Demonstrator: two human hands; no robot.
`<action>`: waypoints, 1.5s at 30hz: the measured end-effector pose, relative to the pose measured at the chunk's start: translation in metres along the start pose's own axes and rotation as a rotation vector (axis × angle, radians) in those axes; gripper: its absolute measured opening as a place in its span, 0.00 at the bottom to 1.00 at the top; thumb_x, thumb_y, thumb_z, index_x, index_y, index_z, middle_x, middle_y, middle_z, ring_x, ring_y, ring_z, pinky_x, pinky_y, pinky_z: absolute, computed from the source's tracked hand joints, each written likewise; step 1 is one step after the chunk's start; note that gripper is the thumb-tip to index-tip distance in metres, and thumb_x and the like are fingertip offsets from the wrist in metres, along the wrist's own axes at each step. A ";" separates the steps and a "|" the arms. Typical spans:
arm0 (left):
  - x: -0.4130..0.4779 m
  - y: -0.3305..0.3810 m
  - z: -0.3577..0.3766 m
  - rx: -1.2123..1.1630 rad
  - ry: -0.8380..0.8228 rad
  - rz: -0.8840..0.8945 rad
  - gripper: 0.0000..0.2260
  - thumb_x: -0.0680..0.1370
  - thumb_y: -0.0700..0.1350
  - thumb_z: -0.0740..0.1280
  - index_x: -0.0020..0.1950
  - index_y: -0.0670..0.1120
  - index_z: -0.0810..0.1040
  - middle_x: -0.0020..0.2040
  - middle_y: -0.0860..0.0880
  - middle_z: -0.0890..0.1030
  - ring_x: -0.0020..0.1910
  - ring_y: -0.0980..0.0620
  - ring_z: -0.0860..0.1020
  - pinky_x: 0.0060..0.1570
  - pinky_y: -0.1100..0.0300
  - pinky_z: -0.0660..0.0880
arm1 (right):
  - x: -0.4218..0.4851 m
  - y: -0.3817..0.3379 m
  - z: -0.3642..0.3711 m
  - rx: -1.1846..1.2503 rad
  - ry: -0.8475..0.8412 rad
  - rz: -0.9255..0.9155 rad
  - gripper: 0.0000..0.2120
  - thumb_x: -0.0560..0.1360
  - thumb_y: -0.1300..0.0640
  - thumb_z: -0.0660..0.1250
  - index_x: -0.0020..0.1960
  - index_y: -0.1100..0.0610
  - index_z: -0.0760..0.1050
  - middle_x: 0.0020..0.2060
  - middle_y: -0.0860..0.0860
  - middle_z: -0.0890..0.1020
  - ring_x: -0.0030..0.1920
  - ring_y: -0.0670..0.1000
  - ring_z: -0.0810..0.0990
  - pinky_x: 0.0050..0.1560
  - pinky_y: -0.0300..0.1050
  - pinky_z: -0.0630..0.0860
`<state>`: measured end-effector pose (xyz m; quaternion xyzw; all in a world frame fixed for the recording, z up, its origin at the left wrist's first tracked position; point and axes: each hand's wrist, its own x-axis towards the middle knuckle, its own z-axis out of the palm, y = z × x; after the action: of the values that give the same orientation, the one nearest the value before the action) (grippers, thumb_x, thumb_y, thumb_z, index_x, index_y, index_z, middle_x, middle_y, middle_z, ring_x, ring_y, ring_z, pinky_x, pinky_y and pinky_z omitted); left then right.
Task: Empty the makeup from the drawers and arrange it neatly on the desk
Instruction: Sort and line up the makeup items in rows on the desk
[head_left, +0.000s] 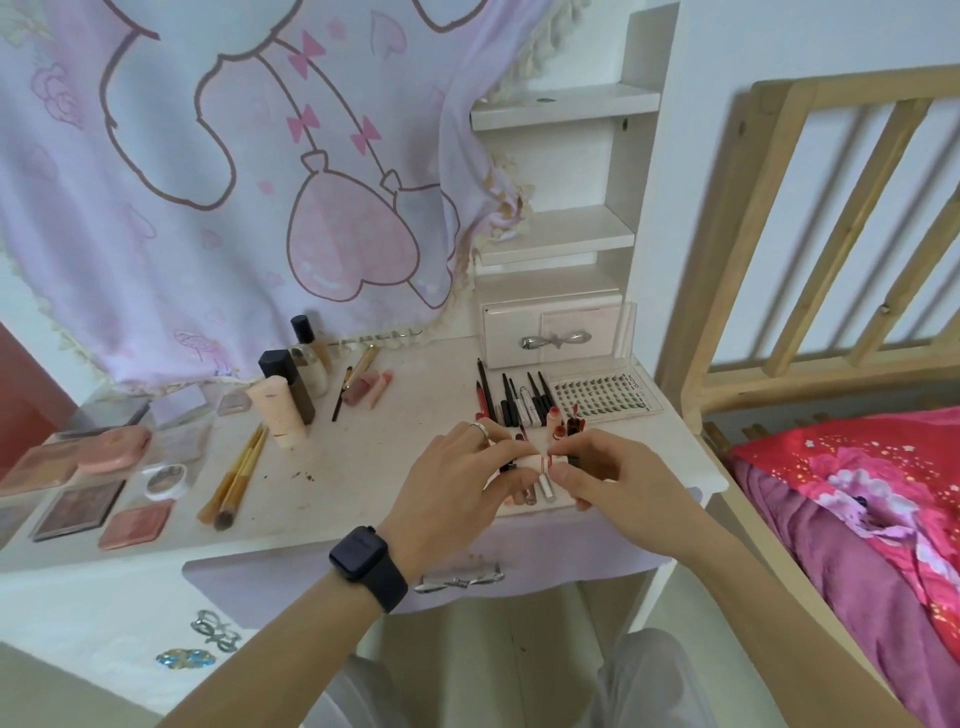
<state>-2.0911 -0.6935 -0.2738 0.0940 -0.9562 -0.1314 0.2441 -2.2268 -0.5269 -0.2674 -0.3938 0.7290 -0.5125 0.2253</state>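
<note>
Both hands meet over the front right of the white desk (363, 457), around a cluster of small lip glosses and tubes (545, 467). My left hand (457, 483), with a ring and a dark watch, pinches tubes from the left. My right hand (608, 478) pinches them from the right. Just behind them lies a row of black pencils and liners (514, 400), and a clear lash tray (602, 395). Brushes (239, 473), palettes (78, 504), compacts (135, 525) and bottles (291, 384) lie on the left half.
A small white drawer box with a bow handle (556, 335) stands shut at the back right under shelves (561, 239). The desk's front drawer (457, 577) is shut. A wooden bed frame (810, 260) with red bedding stands at the right. A pink cloth (234, 182) hangs behind.
</note>
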 end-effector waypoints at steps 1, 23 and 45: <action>0.000 -0.001 -0.001 -0.008 -0.018 -0.014 0.16 0.80 0.59 0.61 0.61 0.55 0.81 0.52 0.56 0.79 0.49 0.53 0.75 0.46 0.58 0.72 | -0.001 -0.001 -0.001 -0.085 0.004 -0.023 0.06 0.77 0.52 0.72 0.51 0.41 0.80 0.42 0.40 0.84 0.42 0.42 0.82 0.48 0.36 0.79; -0.004 -0.020 -0.012 -0.211 -0.103 -0.140 0.17 0.80 0.60 0.61 0.65 0.58 0.79 0.55 0.64 0.74 0.53 0.60 0.73 0.53 0.60 0.73 | -0.003 -0.009 -0.013 -0.316 0.125 -0.203 0.12 0.75 0.53 0.74 0.58 0.45 0.83 0.50 0.40 0.83 0.48 0.40 0.81 0.56 0.32 0.76; 0.115 0.027 -0.006 -0.510 -0.146 -0.309 0.06 0.80 0.56 0.67 0.55 0.59 0.77 0.48 0.62 0.82 0.42 0.70 0.78 0.39 0.75 0.70 | 0.014 0.057 -0.066 0.238 0.356 0.063 0.08 0.76 0.58 0.73 0.56 0.53 0.81 0.48 0.44 0.87 0.50 0.43 0.84 0.50 0.30 0.77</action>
<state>-2.1900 -0.6976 -0.2100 0.1644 -0.8817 -0.4093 0.1676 -2.3026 -0.4908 -0.2946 -0.2446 0.7037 -0.6491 0.1538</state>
